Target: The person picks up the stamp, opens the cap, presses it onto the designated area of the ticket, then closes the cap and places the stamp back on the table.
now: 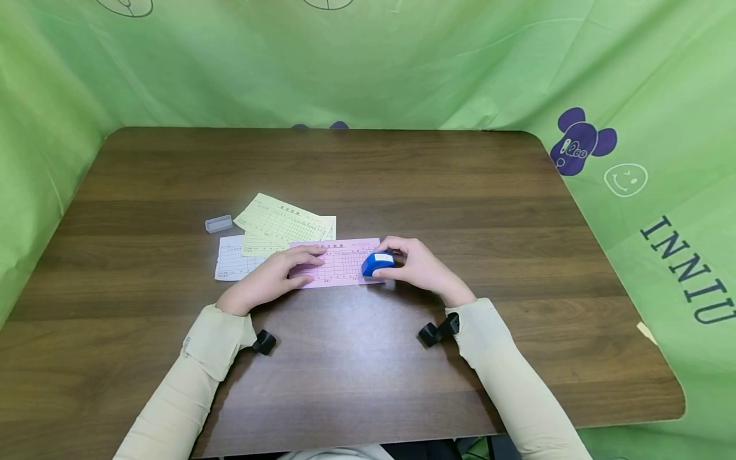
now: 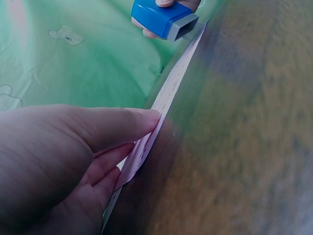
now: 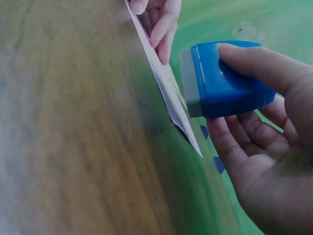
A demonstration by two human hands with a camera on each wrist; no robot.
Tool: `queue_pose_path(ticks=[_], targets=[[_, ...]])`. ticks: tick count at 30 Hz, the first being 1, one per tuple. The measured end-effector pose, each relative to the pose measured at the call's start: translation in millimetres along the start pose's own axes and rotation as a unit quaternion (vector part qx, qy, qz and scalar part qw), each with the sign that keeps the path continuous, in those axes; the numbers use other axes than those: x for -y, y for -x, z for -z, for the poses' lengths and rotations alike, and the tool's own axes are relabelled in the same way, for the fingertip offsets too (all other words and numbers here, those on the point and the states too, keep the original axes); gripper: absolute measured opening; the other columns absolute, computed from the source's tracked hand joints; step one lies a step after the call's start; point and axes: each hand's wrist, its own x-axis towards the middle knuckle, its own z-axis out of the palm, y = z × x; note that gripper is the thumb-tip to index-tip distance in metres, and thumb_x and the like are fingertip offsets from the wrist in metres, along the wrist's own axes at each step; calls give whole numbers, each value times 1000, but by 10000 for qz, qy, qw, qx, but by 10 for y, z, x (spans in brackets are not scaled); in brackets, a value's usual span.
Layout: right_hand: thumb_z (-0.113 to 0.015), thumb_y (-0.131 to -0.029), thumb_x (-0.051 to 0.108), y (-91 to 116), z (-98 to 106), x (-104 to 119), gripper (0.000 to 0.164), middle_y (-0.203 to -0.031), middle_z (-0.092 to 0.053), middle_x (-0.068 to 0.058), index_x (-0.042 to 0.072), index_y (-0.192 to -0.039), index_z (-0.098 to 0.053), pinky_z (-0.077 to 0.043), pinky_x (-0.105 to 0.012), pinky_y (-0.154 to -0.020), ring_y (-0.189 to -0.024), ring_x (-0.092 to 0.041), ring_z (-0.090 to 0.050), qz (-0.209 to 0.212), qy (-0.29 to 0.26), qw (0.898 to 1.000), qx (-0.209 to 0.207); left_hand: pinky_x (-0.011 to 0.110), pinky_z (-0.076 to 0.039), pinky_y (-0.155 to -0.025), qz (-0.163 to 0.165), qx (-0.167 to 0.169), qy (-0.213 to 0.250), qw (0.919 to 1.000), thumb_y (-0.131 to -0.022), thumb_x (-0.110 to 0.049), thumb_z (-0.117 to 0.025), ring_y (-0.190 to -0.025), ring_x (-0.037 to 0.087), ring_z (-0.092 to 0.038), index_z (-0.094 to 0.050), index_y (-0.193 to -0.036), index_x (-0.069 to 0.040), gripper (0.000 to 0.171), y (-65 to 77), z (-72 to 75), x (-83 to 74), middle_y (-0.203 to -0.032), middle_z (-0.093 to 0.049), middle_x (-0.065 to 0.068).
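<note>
A pink printed form (image 1: 343, 263) lies in front of me, curling up slightly at its edge in the wrist views. My left hand (image 1: 280, 271) rests on its left end, thumb and fingertips pressing the paper down. Over its right end, my right hand (image 1: 415, 263) grips a blue stamp (image 1: 377, 262) between thumb and fingers. The stamp's grey stamping end (image 3: 190, 83) faces the form, with a small gap showing in the right wrist view. A white label marks the stamp's top.
Yellow-green forms (image 1: 282, 220) overlap behind the pink one, and a white form (image 1: 232, 259) sticks out at the left. Beyond it stands a small clear plastic cap (image 1: 218, 223). All lie on a brown wooden table (image 1: 368, 166), with a green printed curtain (image 1: 402, 64) behind.
</note>
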Motion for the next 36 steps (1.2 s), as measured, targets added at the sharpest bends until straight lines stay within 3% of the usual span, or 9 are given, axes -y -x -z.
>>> queue_pose_path(ticks=[9,25,36], targets=[[-74,-82,3,5,18,13,27,-106,-63,-17,-2,-107,-63,-51,-16,-80,-90,-12,-60,-214,-409,9989,-96,45,-37,-112,-16,-29,-4,10000,-90,-4,-65,-138,29,-42,-65,-122,-1,31,-1,-2,-12,-144,-52,11],[-74,-83,3,12,35,-29,30,-107,-63,-18,-3,-110,-62,-51,-16,-80,-90,-13,-60,-245,-415,9988,-110,45,-37,-112,-29,-11,-91,10000,-90,-5,-65,-138,30,-43,-64,-122,0,32,-7,1,-59,-143,-52,12],[-73,-83,1,7,44,-48,29,-103,-64,-17,-4,-108,-62,-50,-16,-78,-85,-7,-60,-178,-524,9984,-77,45,-38,-111,58,-113,-142,9998,-90,-6,-66,-136,29,-45,-65,-121,-1,31,-8,6,-87,-143,-53,11]])
